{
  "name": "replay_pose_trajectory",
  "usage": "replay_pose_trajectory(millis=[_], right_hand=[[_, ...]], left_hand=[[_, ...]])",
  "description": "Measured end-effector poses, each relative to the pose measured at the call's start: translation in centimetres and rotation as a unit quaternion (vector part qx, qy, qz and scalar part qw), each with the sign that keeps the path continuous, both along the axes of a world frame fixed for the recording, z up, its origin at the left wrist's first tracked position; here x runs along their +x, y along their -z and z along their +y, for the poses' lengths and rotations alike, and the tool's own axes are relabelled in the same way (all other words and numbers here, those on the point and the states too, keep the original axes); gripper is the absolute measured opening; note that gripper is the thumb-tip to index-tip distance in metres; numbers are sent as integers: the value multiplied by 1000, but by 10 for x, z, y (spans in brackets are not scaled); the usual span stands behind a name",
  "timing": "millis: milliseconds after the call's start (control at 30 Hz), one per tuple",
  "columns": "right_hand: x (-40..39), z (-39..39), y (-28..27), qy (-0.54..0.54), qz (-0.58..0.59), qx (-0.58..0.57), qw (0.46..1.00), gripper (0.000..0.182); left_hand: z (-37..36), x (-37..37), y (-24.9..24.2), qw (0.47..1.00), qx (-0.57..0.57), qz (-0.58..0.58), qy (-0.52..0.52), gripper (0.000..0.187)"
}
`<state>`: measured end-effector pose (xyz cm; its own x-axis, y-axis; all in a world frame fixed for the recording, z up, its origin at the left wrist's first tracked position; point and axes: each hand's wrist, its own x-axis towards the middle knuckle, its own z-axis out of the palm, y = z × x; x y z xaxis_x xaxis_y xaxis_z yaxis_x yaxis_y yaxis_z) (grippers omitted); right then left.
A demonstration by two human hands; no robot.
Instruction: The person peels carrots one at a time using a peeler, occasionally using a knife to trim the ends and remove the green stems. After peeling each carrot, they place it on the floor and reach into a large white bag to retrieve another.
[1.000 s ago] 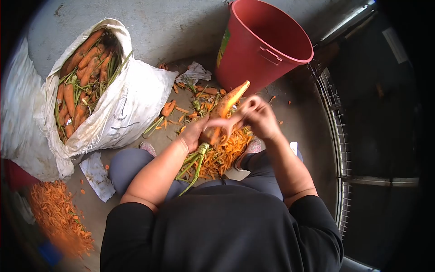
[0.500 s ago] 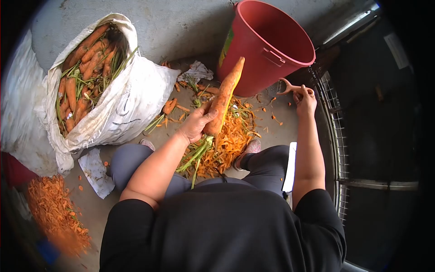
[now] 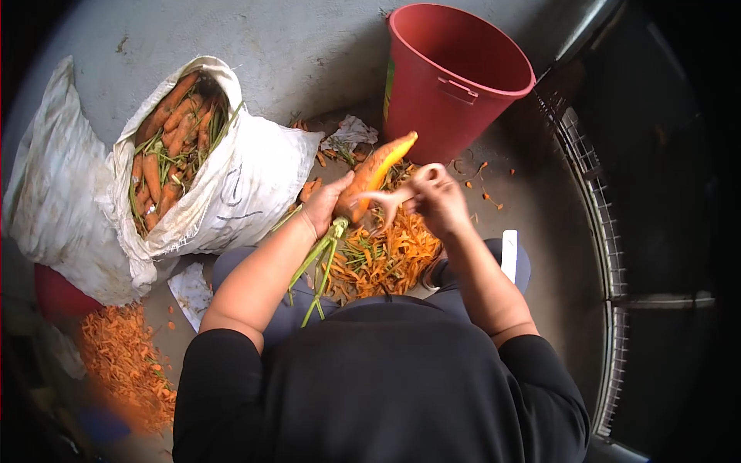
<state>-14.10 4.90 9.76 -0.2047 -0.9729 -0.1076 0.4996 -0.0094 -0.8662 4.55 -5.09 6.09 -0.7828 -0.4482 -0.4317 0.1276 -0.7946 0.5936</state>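
My left hand (image 3: 326, 202) grips a large carrot (image 3: 372, 174) near its leafy end, with the tip pointing up and to the right. Green stems (image 3: 320, 258) hang below it. A bright strip without skin runs along the carrot's right side. My right hand (image 3: 440, 202) is closed around a light pink peeler (image 3: 392, 198), slightly blurred, whose head lies against the lower part of the carrot. Orange peelings (image 3: 394, 255) are heaped on the floor beneath both hands.
A white sack (image 3: 251, 177) full of carrots (image 3: 179, 127) lies at the left. The red bucket (image 3: 432, 116) stands ahead by the wall. Another heap of peelings (image 3: 127, 363) is at lower left; a wire rack (image 3: 598, 208) runs along the right.
My right hand has brought the peeler from the far right in to the carrot. The carrot has dropped a little and leans more to the right. The camera view has shifted slightly.
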Motion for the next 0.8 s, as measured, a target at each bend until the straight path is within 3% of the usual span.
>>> replay_pose_trajectory(millis=[67,200,233,300,400,500,533,633,700,733,800], right_hand=[[19,3,2,-63,21,-8,998,12],[-4,-4,15,-7,14,-23,1000,10],[-22,-6,19,40,17,-10,999,10],[-79,-10,42,143,49,40,988,12],[-140,5,66,303,94,188,930,15],[-122,9,53,363,54,108,924,15],[-105,4,49,330,78,42,940,18],[-10,8,10,99,67,-29,992,17],[29,20,-3,-63,3,0,998,12],[31,19,-2,-72,27,-18,997,12],[-1,9,14,-20,7,0,1000,10]], left_hand=[[16,0,-5,997,74,-15,19,48],[27,21,21,991,-42,-17,129,45],[34,21,3,993,6,-33,117,45],[37,30,8,992,-15,-47,119,48],[42,47,5,991,-27,-77,102,48],[43,53,9,992,-16,-103,67,48],[41,53,15,994,-6,-87,69,48],[41,46,16,996,36,-49,63,48],[46,42,5,995,-15,-70,67,48],[48,41,2,994,-41,-80,66,48],[48,50,7,992,17,-55,109,49]])
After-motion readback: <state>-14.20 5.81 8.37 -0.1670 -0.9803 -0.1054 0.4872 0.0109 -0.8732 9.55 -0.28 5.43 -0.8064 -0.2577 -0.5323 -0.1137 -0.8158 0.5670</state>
